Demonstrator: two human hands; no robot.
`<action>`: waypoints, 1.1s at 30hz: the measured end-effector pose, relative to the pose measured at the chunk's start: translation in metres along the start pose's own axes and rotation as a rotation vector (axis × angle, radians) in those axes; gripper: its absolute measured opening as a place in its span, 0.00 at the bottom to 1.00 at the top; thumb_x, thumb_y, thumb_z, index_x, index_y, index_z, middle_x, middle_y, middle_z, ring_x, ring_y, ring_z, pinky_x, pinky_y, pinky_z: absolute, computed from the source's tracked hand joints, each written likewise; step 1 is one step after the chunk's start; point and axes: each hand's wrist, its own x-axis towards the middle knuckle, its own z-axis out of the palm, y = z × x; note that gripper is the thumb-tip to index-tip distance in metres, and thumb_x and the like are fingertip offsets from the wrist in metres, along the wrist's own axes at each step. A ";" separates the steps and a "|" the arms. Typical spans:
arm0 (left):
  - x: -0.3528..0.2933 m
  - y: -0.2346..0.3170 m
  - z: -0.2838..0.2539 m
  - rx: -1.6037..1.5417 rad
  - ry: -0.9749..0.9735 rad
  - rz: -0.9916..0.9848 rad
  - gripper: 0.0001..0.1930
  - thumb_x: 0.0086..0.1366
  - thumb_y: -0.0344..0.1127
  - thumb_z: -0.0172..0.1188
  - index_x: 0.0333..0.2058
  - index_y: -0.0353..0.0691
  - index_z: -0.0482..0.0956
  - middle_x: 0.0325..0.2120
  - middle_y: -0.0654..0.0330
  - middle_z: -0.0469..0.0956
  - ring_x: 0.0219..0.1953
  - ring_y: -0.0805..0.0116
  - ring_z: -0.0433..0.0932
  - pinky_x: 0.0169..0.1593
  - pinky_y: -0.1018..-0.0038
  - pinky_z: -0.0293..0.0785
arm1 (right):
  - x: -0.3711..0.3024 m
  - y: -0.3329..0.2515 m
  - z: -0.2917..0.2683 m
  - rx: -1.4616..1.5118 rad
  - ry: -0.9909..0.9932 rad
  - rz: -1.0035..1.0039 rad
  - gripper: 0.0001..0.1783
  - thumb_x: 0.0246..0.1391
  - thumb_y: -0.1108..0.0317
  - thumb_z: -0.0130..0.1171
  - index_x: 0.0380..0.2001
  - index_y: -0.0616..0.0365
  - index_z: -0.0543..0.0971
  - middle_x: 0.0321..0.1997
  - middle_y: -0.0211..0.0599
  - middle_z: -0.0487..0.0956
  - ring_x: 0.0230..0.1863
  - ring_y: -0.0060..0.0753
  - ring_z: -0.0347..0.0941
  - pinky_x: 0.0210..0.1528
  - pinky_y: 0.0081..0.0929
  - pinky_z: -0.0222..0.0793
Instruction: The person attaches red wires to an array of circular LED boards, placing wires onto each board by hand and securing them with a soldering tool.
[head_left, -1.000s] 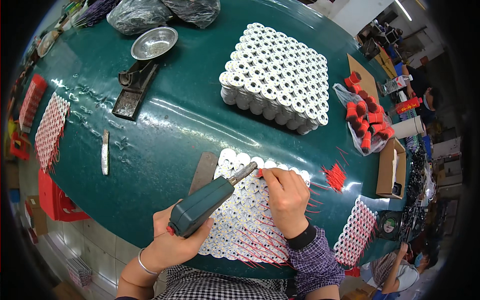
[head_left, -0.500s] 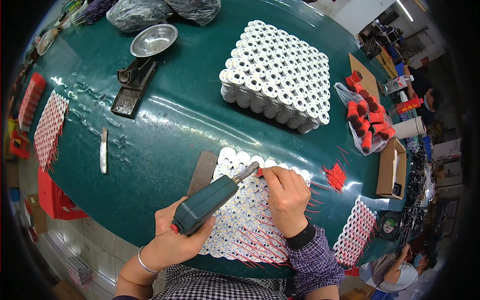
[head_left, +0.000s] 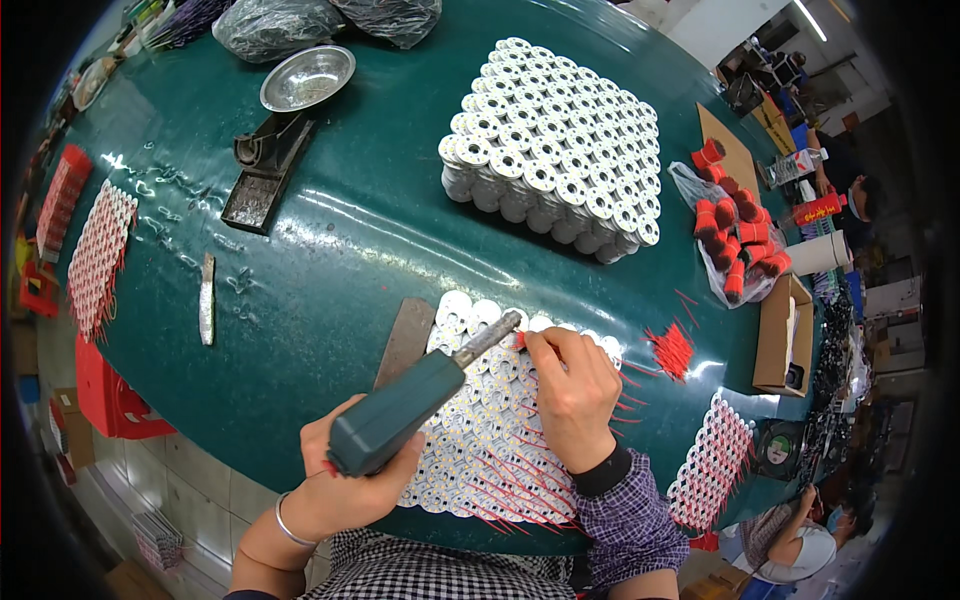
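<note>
A dark green soldering gun (head_left: 400,409) was wrapped by the left hand (head_left: 345,487); a red wire (head_left: 520,341) was pinched in the fingertips of the right hand (head_left: 575,400). The white LED board panel (head_left: 480,405), dotted with yellow, was laid below them on a glossy green table (head_left: 330,300). Characters were printed on a red package (head_left: 817,211). The floor (head_left: 200,475) was tiled.

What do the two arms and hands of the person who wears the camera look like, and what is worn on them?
The left hand wears no glove; a thin silver-coloured bangle circles its wrist, and the forearm by it is uncovered. The right hand is gloveless too; its forearm has a purple-and-white checked sleeve with a black cuff.
</note>
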 end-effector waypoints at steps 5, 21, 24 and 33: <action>-0.005 0.024 -0.006 -0.363 0.171 -0.327 0.13 0.59 0.26 0.72 0.43 0.31 0.84 0.35 0.60 0.86 0.33 0.75 0.82 0.38 0.76 0.79 | -0.001 0.002 0.000 0.006 0.003 -0.006 0.12 0.50 0.74 0.64 0.40 0.61 0.81 0.40 0.35 0.79 0.37 0.36 0.75 0.39 0.34 0.70; -0.013 0.003 -0.004 -0.131 0.065 -0.099 0.09 0.59 0.25 0.71 0.39 0.32 0.84 0.27 0.60 0.83 0.25 0.79 0.78 0.30 0.79 0.74 | -0.005 -0.001 0.002 0.151 0.028 -0.035 0.18 0.44 0.79 0.64 0.43 0.64 0.81 0.37 0.38 0.78 0.36 0.38 0.74 0.37 0.34 0.70; -0.012 -0.003 -0.002 -0.111 0.046 -0.071 0.09 0.59 0.26 0.70 0.39 0.31 0.84 0.28 0.60 0.82 0.25 0.78 0.77 0.28 0.78 0.72 | -0.005 -0.001 0.004 0.147 0.015 -0.027 0.17 0.45 0.79 0.64 0.42 0.64 0.81 0.37 0.37 0.78 0.36 0.37 0.74 0.37 0.34 0.70; -0.011 -0.003 0.000 -0.050 0.000 -0.074 0.10 0.59 0.25 0.70 0.39 0.31 0.83 0.29 0.58 0.81 0.26 0.76 0.78 0.29 0.78 0.73 | -0.004 -0.001 0.005 0.118 0.005 -0.034 0.16 0.45 0.77 0.64 0.42 0.62 0.82 0.38 0.36 0.78 0.36 0.36 0.74 0.37 0.33 0.70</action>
